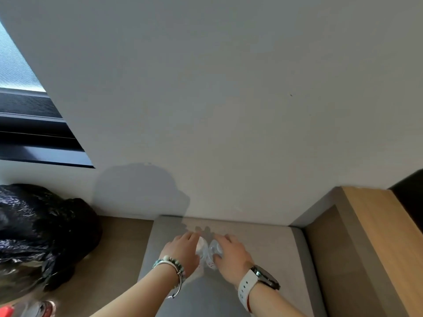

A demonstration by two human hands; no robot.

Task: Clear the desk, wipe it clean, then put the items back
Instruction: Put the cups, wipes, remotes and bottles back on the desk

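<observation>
Two small clear plastic bottles stand side by side on the grey desk top (270,245), close to the white wall. My left hand (182,253), with bead bracelets on the wrist, is wrapped around the left bottle (201,246). The right bottle (214,249) is gripped by my right hand (232,259), which has a white-strapped watch on its wrist. Both bottles are seen from above and are largely hidden by my fingers. They seem to rest on the desk, but I cannot tell for sure.
A crumpled black plastic bag (43,227) sits on the brown surface left of the desk. A wooden panel (375,243) rises along the desk's right side. A dark-framed window (29,133) is at the upper left. Something red and white (9,311) shows at the bottom left corner.
</observation>
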